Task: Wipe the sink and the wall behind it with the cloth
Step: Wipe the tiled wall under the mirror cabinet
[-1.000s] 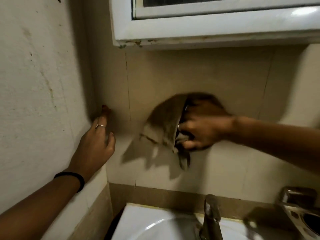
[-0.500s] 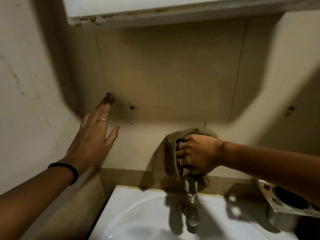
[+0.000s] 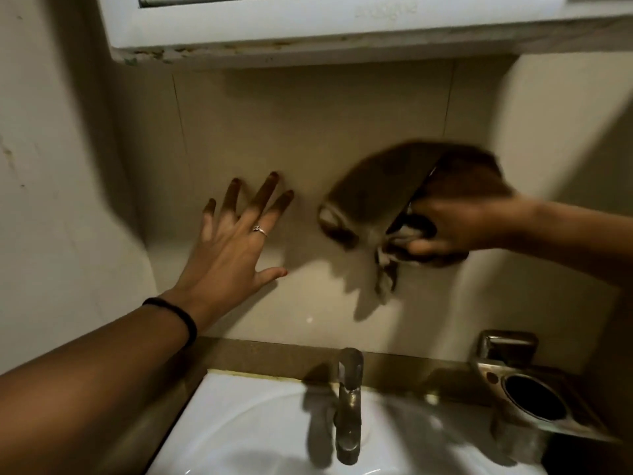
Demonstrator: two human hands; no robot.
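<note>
Faintly embossed, unreadable lettering on cabinet [image 3: 376, 15] — right hand [image 3: 455, 221] grips cloth [image 3: 373, 200].

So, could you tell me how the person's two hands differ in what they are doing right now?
The left hand is open and empty, fingers spread toward the wall; the right hand is closed around the cloth. The left looks fairly sharp, the right is motion-blurred. The left wears a ring and wristband. Both are raised above the sink.
</note>
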